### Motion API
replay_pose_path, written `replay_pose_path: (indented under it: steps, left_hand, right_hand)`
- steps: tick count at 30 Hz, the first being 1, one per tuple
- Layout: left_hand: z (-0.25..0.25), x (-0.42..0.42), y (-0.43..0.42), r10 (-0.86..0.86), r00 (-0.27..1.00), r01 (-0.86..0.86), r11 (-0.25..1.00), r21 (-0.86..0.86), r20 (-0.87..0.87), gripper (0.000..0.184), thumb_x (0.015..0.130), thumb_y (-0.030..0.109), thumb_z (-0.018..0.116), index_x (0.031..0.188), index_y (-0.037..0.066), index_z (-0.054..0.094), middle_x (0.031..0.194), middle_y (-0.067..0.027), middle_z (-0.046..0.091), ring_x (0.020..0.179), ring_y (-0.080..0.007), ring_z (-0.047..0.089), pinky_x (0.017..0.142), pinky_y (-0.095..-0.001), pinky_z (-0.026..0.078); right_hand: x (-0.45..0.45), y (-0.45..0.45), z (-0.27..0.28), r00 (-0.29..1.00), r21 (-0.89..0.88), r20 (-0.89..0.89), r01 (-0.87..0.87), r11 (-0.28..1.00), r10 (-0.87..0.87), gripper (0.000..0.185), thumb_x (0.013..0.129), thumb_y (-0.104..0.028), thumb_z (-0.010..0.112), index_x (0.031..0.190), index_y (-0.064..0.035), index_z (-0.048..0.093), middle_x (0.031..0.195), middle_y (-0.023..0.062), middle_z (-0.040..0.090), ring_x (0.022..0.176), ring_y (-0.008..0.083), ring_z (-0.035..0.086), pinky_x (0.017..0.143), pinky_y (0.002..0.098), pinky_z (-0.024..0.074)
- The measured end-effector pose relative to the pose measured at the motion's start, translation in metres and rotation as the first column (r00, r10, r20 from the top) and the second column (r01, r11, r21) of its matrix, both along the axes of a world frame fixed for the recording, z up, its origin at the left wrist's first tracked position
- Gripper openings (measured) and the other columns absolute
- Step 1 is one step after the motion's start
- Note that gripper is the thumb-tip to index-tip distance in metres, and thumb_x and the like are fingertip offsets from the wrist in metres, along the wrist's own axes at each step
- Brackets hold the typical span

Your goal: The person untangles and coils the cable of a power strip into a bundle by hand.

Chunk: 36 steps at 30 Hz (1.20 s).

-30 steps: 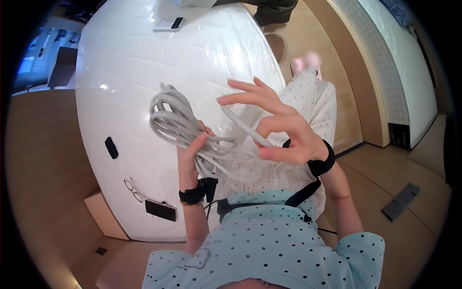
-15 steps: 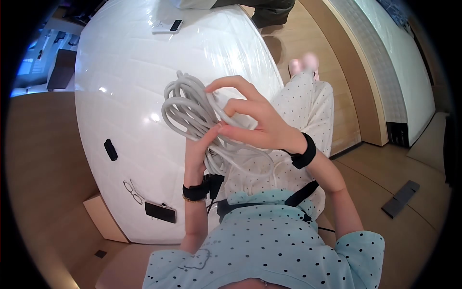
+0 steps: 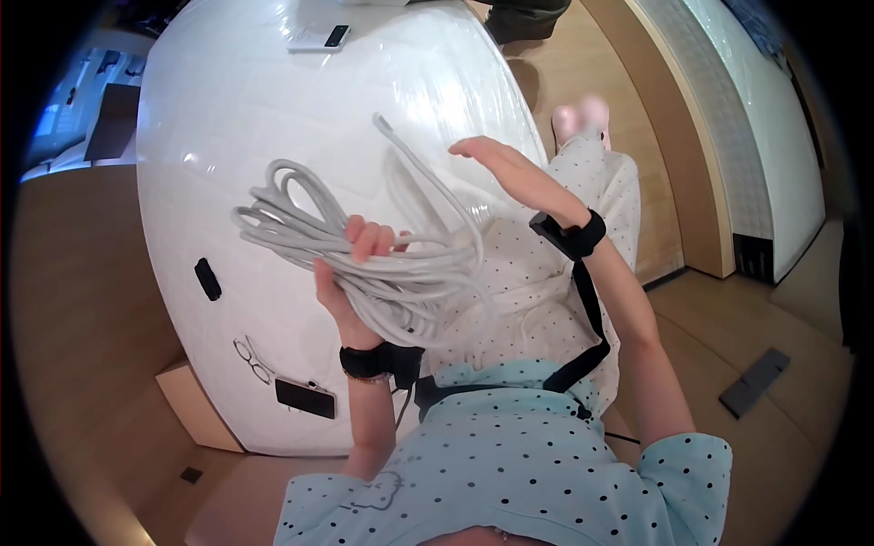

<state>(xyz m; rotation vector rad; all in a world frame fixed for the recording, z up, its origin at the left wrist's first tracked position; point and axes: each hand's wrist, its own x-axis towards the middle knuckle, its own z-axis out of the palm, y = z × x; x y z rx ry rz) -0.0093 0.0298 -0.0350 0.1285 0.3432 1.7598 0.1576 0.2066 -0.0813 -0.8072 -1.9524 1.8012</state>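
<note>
My left hand is closed around the middle of a thick, light grey coiled cable. Loops of it stick out to the left and right of my fingers. One loose end of the cable rises from the right side of the bundle and points up, above the white plastic-covered mattress. My right hand is off the cable, to the right of that loose end. Its fingers are stretched out and hold nothing. Both wrists wear black straps.
On the mattress lie a black phone, glasses, a small black object and a white device. A dark grey bar is on the right. Another person's dark trouser leg shows at the top.
My right hand has let go of the cable and moved up and right, its fingers straightening. The bundle has turned in my left hand, and a loose end now stands free.
</note>
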Motion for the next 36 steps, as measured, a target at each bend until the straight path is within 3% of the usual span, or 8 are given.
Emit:
replay_pose_path:
  steps: [9, 14, 20, 23, 25, 26, 28, 36]
  left_hand:
    - [0.018, 0.001, 0.013, 0.014, 0.928, -0.058, 0.993, 0.107, 0.373, 0.031, 0.071, 0.018, 0.066, 0.088, 0.016, 0.040, 0.073, 0.0109, 0.055, 0.077, -0.0087, 0.047, 0.102, -0.0382, 0.028]
    - [0.032, 0.025, 0.019, -0.203, 0.786, -0.033, 0.930, 0.367, 0.584, 0.028, 0.072, 0.016, 0.067, 0.088, 0.019, 0.044, 0.073, 0.0157, 0.059, 0.073, -0.0037, 0.048, 0.101, -0.0328, 0.026]
    - [0.088, 0.058, 0.041, -0.094, 0.609, -0.066, 0.984, 0.168, 0.788, 0.015, 0.074, 0.006, 0.060, 0.077, 0.013, 0.046, 0.063, 0.0055, 0.059, 0.070, -0.0052, 0.052, 0.076, -0.0189, 0.043]
    - [0.029, 0.028, 0.051, -0.144, 0.832, -0.021, 0.957, 0.290, 0.535, 0.017, 0.080, 0.022, 0.060, 0.080, 0.010, 0.049, 0.078, -0.0005, 0.060, 0.077, -0.0084, 0.054, 0.081, -0.0225, 0.045]
    - [0.050, 0.038, 0.059, 0.151, 0.984, -0.159, 0.984, 0.086, 0.090, 0.025, 0.082, 0.031, 0.059, 0.089, 0.008, 0.052, 0.090, -0.0052, 0.059, 0.086, -0.0148, 0.056, 0.086, -0.0278, 0.046]
    - [0.067, 0.045, 0.065, 0.198, 0.974, -0.193, 0.980, 0.050, -0.112, 0.032, 0.083, 0.035, 0.058, 0.095, 0.006, 0.054, 0.097, -0.0081, 0.057, 0.091, -0.0194, 0.057, 0.088, -0.0314, 0.047]
    - [0.063, 0.035, 0.080, 0.165, 0.983, -0.152, 0.977, 0.148, -0.082, 0.033, 0.084, 0.035, 0.056, 0.099, 0.006, 0.054, 0.096, -0.0085, 0.058, 0.092, -0.0225, 0.057, 0.090, -0.0338, 0.046]
    - [0.091, 0.011, 0.115, 0.403, 0.764, -0.446, 0.894, 0.039, -0.504, 0.028, 0.087, 0.019, 0.059, 0.110, 0.007, 0.049, 0.100, -0.0007, 0.053, 0.100, -0.0117, 0.049, 0.092, -0.0272, 0.038]
  right_hand:
    - [-0.027, -0.032, 0.043, 0.973, 0.561, -0.229, 0.099, 0.821, 0.039, 0.045, 0.079, -0.004, 0.061, 0.122, -0.0103, 0.052, 0.136, 0.0082, 0.041, 0.120, 0.0240, 0.045, 0.098, 0.0361, 0.0376]
    - [-0.044, -0.017, 0.016, 0.935, 0.462, -0.350, 0.125, 0.878, 0.052, 0.036, 0.080, -0.005, 0.061, 0.115, -0.0089, 0.055, 0.126, 0.0086, 0.051, 0.120, 0.0254, 0.044, 0.099, 0.0378, 0.0360]
    - [-0.073, -0.036, 0.004, 0.896, 0.329, -0.424, 0.285, 0.900, -0.129, 0.036, 0.078, -0.012, 0.062, 0.113, -0.0087, 0.055, 0.119, 0.0094, 0.054, 0.113, 0.0286, 0.048, 0.095, 0.0385, 0.0388]
    - [-0.070, -0.048, 0.009, 0.899, 0.098, -0.418, 0.184, 0.978, -0.127, 0.036, 0.078, -0.019, 0.062, 0.111, -0.0064, 0.056, 0.115, 0.0125, 0.056, 0.106, 0.0317, 0.052, 0.091, 0.0387, 0.0411]
    - [-0.071, -0.056, 0.005, 0.913, 0.040, -0.398, 0.108, 0.993, -0.083, 0.036, 0.078, -0.019, 0.062, 0.110, -0.0062, 0.056, 0.114, 0.0132, 0.056, 0.105, 0.0319, 0.052, 0.090, 0.0388, 0.0415]
    - [-0.074, -0.061, 0.000, 0.924, 0.034, -0.378, 0.070, 0.997, -0.052, 0.035, 0.077, -0.019, 0.062, 0.110, -0.0061, 0.056, 0.114, 0.0135, 0.057, 0.105, 0.0321, 0.053, 0.089, 0.0388, 0.0417]
    - [-0.091, -0.069, -0.016, 0.943, 0.049, -0.331, -0.010, 0.999, 0.026, 0.035, 0.077, -0.019, 0.062, 0.109, -0.0060, 0.056, 0.113, 0.0141, 0.057, 0.104, 0.0323, 0.053, 0.089, 0.0389, 0.0420]
    - [-0.109, -0.094, -0.062, 0.951, 0.202, -0.030, -0.297, 0.933, 0.309, 0.033, 0.075, -0.019, 0.062, 0.105, -0.0054, 0.058, 0.109, 0.0166, 0.058, 0.100, 0.0333, 0.055, 0.085, 0.0390, 0.0435]
